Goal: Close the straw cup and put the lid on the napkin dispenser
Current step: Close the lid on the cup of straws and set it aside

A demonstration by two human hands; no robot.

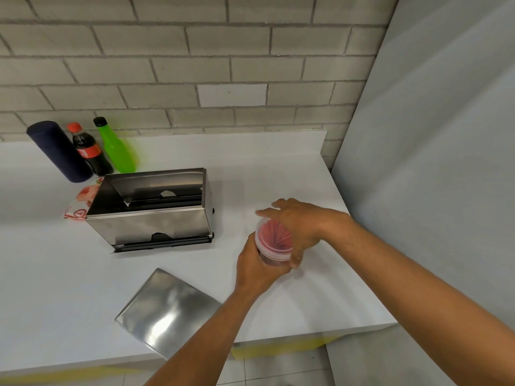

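Note:
A clear straw cup full of red straws stands on the white counter, right of centre. My left hand wraps around its side from the front. My right hand lies over the cup's top with a clear lid under the palm, fingers spread around the rim. The steel napkin dispenser stands open-topped to the left, its inside visible. Its flat steel lid lies on the counter near the front edge, partly hidden by my left forearm.
At the back left stand a dark blue cylinder, a cola bottle and a green bottle. A red-printed napkin pack lies behind the dispenser. A grey panel borders the counter on the right. The brick wall runs behind.

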